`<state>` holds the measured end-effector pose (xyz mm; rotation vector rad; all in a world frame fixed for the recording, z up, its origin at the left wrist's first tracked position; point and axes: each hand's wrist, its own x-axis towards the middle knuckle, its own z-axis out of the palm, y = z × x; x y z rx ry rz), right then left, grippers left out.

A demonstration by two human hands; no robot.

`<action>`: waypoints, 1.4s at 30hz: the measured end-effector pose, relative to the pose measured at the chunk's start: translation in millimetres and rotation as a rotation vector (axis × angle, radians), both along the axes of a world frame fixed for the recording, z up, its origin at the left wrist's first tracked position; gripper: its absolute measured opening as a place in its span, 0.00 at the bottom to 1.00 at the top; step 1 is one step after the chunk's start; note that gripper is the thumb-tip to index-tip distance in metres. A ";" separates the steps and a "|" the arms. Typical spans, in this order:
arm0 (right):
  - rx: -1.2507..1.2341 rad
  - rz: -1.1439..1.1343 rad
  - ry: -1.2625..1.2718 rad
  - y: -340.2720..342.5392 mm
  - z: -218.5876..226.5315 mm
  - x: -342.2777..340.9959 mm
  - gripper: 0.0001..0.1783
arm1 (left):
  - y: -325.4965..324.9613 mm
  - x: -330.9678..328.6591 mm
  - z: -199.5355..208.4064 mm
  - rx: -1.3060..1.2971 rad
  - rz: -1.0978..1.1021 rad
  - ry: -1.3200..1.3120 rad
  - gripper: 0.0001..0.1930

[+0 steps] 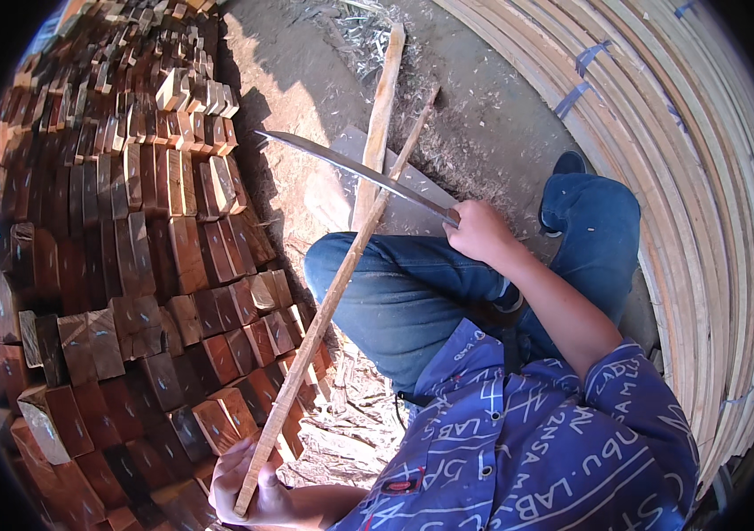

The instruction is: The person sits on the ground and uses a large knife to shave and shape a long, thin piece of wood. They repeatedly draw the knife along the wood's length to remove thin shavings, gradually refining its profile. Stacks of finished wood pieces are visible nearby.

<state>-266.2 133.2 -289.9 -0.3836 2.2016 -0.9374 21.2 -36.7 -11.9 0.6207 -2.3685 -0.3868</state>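
Note:
My left hand (275, 504), at the lower left, is closed around the near end of a long, narrow wooden strip (310, 341). The strip slants up and away past my bent knee, its far end thin and dark. In my right hand (480, 232) is the handle of a machete (328, 155), gripped in closed fingers. Its long blade points left and crosses the strip near the upper part. Whether the edge touches the wood, I cannot tell. Beneath the crossing lies a pale wooden board (386, 88), partly hidden by the blade.
A tall stack of cut reddish timber (142, 327) fills the left side. Long pale strips (607, 97), tied with blue bands, curve along the right. A flat grey sheet (417, 195) lies beyond my bent legs (377, 301). Wood shavings (363, 429) are scattered around.

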 end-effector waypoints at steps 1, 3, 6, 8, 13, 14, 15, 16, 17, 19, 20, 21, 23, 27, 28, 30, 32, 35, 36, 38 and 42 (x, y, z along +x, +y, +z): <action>-0.010 -0.004 -0.040 0.1 10.8 6.3 0.13 | -1.0 -1.5 -0.5 -0.003 -0.012 0.006 0.27; -0.101 0.037 -0.032 -1.1 33.2 17.6 0.12 | -2.5 1.8 1.1 -0.008 -0.025 0.015 0.27; -0.224 0.141 0.100 -8.2 47.1 21.8 0.12 | -5.4 2.9 3.7 -0.019 -0.007 0.010 0.27; -0.153 0.143 0.138 -10.9 26.6 17.6 0.12 | -3.7 1.8 4.2 -0.005 0.001 0.013 0.27; 0.168 -0.154 -0.003 6.2 -80.7 -27.9 0.14 | -11.3 7.5 3.8 0.030 0.033 -0.035 0.26; 0.261 -0.231 0.051 20.1 -112.6 -36.1 0.15 | -9.1 6.3 2.2 0.034 0.014 -0.028 0.26; 0.373 -0.270 -0.091 32.9 -118.6 -46.0 0.17 | -6.9 6.3 0.7 0.035 0.010 -0.025 0.26; 0.345 -0.397 -0.349 44.8 -112.0 -52.3 0.17 | -6.7 5.6 -0.7 0.034 0.002 -0.020 0.25; 0.357 -0.481 -0.303 61.0 -126.6 -47.9 0.16 | -4.2 1.6 1.6 -0.010 -0.013 -0.038 0.25; 0.245 -0.647 -0.326 70.7 -152.9 -38.5 0.15 | -6.0 3.8 3.2 0.029 0.014 -0.016 0.26; 0.118 -0.726 -0.392 69.8 -162.1 -37.4 0.16 | -9.6 4.4 5.0 0.057 0.027 0.006 0.26; -0.004 -0.797 -0.460 67.5 -162.2 -36.2 0.16 | -10.3 -1.6 6.9 0.089 0.047 0.024 0.26; -0.004 -0.730 -0.388 61.0 -150.8 -46.5 0.17 | -14.2 -5.1 6.3 -0.002 0.130 0.013 0.26; -0.018 -0.577 -0.343 37.3 -120.7 -46.6 0.18 | -12.7 -23.5 1.4 0.014 0.496 0.040 0.18; -0.011 -0.524 -0.344 27.1 -112.0 -42.9 0.18 | -18.6 -20.4 0.8 0.018 0.511 0.054 0.17; 0.009 -0.426 -0.346 12.3 -93.9 -27.4 0.19 | -25.2 -18.7 -3.2 -0.018 0.540 0.078 0.13; -0.037 -0.348 -0.346 5.6 -83.3 -14.3 0.19 | -25.3 -17.0 1.1 0.042 0.533 0.040 0.11; -0.010 -0.117 -0.129 -3.8 -60.0 -8.1 0.19 | -15.3 -12.1 5.7 0.110 0.509 0.013 0.10; -0.040 -0.051 -0.075 -6.7 -42.7 -6.3 0.19 | -11.2 -12.0 7.4 0.125 0.496 0.008 0.09; -0.154 -0.008 0.048 -8.6 -28.6 5.2 0.23 | -5.9 -17.0 4.0 0.164 0.408 0.069 0.12; -0.327 0.190 -0.106 -22.0 53.6 19.1 0.30 | 9.9 -12.2 8.5 0.302 0.304 0.126 0.18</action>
